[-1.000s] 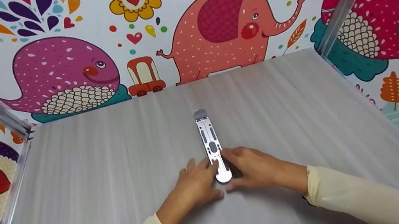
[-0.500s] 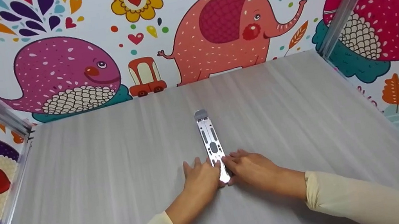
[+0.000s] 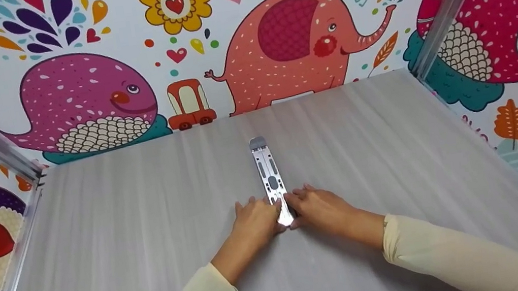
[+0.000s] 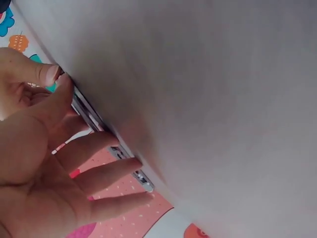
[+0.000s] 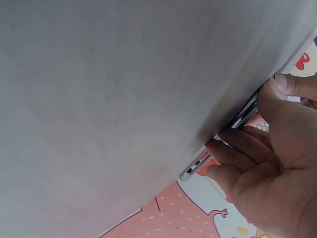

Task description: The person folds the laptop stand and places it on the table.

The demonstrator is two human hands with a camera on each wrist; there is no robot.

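A long, narrow silver metal piece with slots, looking like a folded laptop stand (image 3: 270, 167), lies on the table and points away from me, with a grey rounded pad at its far end. At its near end my left hand (image 3: 254, 219) holds the left side and my right hand (image 3: 322, 208) the right side. Both thumbs meet at the near tip. Seen from the left wrist, the fingers are spread along the edge of the stand (image 4: 89, 111). The right wrist view has the fingertips against the other edge of the stand (image 5: 198, 166). The hands partly hide the near end.
The grey wood-grain table (image 3: 143, 193) runs back to a printed wall (image 3: 184, 59) with cartoon animals. Metal rails (image 3: 454, 8) stand at the back corners, and side panels close in left and right.
My thumbs have come in from behind the stand's near end onto its tip, and both hands have closed in along its sides. The stand has slid slightly away from me.
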